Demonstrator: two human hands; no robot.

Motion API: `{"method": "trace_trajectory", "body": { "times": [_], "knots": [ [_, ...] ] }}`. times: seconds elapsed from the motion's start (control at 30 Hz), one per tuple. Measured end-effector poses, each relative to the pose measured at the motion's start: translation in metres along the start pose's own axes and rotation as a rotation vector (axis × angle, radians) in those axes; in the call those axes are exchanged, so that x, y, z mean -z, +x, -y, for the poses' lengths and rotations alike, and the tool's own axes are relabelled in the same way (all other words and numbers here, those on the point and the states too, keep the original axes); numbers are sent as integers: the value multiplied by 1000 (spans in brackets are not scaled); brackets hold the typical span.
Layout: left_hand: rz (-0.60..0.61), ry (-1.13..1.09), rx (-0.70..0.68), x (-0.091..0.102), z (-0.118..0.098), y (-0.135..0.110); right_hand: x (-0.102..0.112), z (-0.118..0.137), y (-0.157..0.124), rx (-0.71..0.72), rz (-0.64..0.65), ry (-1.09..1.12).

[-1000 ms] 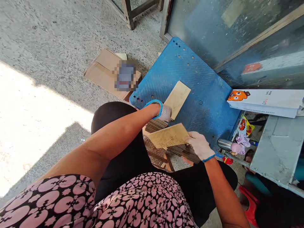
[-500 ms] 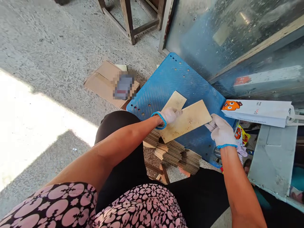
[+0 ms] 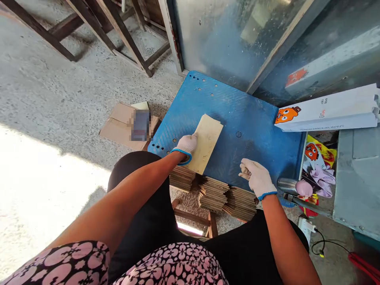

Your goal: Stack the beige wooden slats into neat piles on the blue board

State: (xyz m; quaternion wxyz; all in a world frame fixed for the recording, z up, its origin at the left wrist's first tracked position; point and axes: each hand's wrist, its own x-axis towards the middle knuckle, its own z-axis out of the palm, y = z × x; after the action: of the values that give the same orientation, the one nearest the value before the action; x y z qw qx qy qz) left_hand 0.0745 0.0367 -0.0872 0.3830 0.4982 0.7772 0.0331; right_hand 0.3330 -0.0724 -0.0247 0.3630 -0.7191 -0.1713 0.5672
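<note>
My left hand (image 3: 187, 144), in a white knit glove with a blue cuff, is closed at the left edge of a pale rectangular board (image 3: 206, 144). At least one more pale board lies beneath it, its edge showing, on the blue tabletop (image 3: 237, 105). My right hand (image 3: 255, 174), gloved alike, hovers over the table's near right part, apart from the boards. Its fingers are curled together and nothing shows between them. Below the table's near edge, close to my knees, stand stacks of thin ridged boards (image 3: 212, 194).
Cardboard (image 3: 114, 122) with a blurred dark item lies on the floor at left. A white paper bag (image 3: 326, 109) stands at right beside a grey metal box (image 3: 359, 170). A metal cylinder (image 3: 286, 184) is near the table's right corner. Glass panels (image 3: 213, 43) border the far side.
The tilted board between my hands now lies lined up over the other pale board. My right hand has come away from its corner. My left hand still holds its left side. The view has shifted.
</note>
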Motion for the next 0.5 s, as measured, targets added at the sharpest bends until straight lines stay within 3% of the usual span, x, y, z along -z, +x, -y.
{"method": "trace_trajectory", "body": {
  "times": [0.17,0.5],
  "knots": [
    [11,146,43,9,19,11,6,8,8,102,204,-100],
    [-85,26,136,-19,13,47,9,4,20,84,219,-176]
  ]
}}
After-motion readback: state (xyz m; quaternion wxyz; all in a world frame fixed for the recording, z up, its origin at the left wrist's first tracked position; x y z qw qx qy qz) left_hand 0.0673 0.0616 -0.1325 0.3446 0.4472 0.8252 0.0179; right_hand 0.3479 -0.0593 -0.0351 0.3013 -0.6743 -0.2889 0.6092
